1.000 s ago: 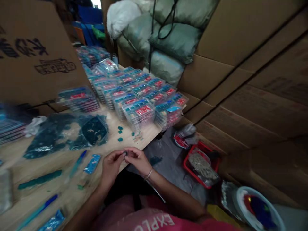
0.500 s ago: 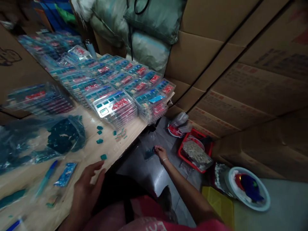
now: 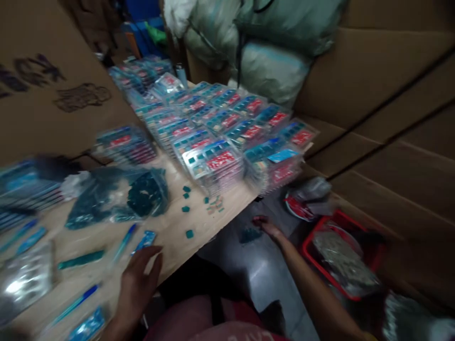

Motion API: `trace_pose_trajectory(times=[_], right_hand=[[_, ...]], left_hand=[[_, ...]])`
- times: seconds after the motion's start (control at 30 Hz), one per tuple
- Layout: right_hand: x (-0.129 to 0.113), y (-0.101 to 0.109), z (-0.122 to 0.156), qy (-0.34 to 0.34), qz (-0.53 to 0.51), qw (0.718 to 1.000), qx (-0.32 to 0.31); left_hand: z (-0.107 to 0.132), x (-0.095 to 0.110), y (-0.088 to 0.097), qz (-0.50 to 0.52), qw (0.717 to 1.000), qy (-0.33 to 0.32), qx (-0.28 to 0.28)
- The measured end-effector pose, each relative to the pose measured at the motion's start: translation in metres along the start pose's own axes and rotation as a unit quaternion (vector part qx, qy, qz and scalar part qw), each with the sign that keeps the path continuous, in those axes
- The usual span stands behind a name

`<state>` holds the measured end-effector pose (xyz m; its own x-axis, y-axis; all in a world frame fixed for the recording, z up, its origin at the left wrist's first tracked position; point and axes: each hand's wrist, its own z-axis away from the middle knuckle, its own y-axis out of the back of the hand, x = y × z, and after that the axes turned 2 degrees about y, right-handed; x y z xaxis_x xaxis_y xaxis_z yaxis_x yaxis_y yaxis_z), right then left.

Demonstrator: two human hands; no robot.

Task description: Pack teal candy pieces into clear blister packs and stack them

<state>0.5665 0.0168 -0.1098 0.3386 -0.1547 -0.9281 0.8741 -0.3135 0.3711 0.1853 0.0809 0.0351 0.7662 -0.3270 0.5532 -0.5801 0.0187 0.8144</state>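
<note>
Two hands: left hand [image 3: 138, 284] spread by the worktop [image 3: 213, 225], right hand [image 3: 268, 225] blurred, grip unclear; clear trays [image 3: 213, 161] centre, red basket [image 3: 309, 251] lower right.

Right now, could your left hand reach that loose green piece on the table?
Probably yes: the left hand is near the table's edge, close to the green piece, with only wooden tabletop between them.

One left hand [image 3: 138, 284], one right hand [image 3: 268, 226], four loose teal tiles [image 3: 189, 233] and one red plastic basket [image 3: 306, 251] are in view.
</note>
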Motion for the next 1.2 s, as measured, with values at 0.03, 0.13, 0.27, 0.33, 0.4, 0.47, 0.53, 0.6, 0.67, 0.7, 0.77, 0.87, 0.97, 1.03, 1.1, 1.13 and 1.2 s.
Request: trace_pose_trajectory(times=[0.03, 0.13, 0.27, 0.33, 0.4, 0.47, 0.53, 0.6, 0.67, 0.7, 0.77, 0.87, 0.97, 1.03, 1.1, 1.13, 1.2], right_hand=[[-0.01, -0.004, 0.004, -0.002, -0.024, 0.998, -0.056], [-0.048, -0.018, 0.012, 0.003, -0.087, 0.977, -0.197], [-0.111, -0.049, 0.014, 0.049, -0.128, 0.96, -0.244], [-0.136, -0.066, 0.011, 0.104, -0.084, 0.97, -0.205], [-0.155, -0.078, 0.006, 0.157, -0.032, 0.975, -0.154], [-0.169, -0.087, 0.001, 0.212, -0.004, 0.972, -0.101], [-0.179, -0.094, -0.004, 0.275, 0.004, 0.96, -0.059], [-0.187, -0.103, -0.01, 0.325, -0.005, 0.944, -0.05], [-0.19, -0.113, -0.016, 0.342, -0.025, 0.937, -0.066], [-0.189, -0.117, -0.019, 0.342, -0.036, 0.936, -0.077], [-0.184, -0.125, -0.024, 0.332, -0.052, 0.937, -0.097], [-0.17, -0.12, -0.027, 0.319, -0.049, 0.941, -0.097], [-0.157, -0.094, -0.024, 0.306, -0.027, 0.95, -0.06], [-0.15, -0.075, -0.019, 0.302, -0.004, 0.952, -0.058], [-0.144, -0.062, -0.013, 0.301, 0.02, 0.949, -0.095], [-0.141, -0.06, -0.01, 0.305, 0.028, 0.944, -0.12], [-0.138, -0.063, -0.005, 0.318, 0.035, 0.934, -0.159]], left_hand=[[-0.011, 0.002, -0.004, -0.002, 0.999, -0.035, 0.007], [-0.054, 0.01, -0.02, -0.019, 0.995, -0.09, -0.028], [-0.106, 0.027, -0.049, -0.017, 0.991, -0.084, -0.107], [-0.118, 0.033, -0.059, -0.011, 0.99, -0.068, -0.121], [-0.119, 0.036, -0.061, -0.006, 0.991, -0.063, -0.116], [-0.114, 0.038, -0.054, 0.027, 0.993, -0.038, -0.11], [-0.107, 0.039, -0.044, 0.133, 0.983, 0.026, -0.126], [-0.1, 0.039, -0.033, 0.27, 0.943, 0.1, -0.169], [-0.093, 0.039, -0.026, 0.349, 0.902, 0.143, -0.212], [-0.087, 0.038, -0.025, 0.358, 0.895, 0.151, -0.219], [-0.071, 0.035, -0.027, 0.327, 0.916, 0.148, -0.178], [-0.039, 0.029, -0.037, 0.169, 0.98, 0.053, -0.096], [-0.017, 0.02, -0.045, 0.01, 0.991, -0.082, -0.109], [-0.017, 0.013, -0.046, -0.04, 0.985, -0.129, -0.109], [-0.023, 0.007, -0.045, -0.059, 0.981, -0.154, -0.104], [-0.028, 0.004, -0.045, -0.064, 0.979, -0.163, -0.106], [-0.034, 0.001, -0.044, -0.07, 0.975, -0.173, -0.117]])
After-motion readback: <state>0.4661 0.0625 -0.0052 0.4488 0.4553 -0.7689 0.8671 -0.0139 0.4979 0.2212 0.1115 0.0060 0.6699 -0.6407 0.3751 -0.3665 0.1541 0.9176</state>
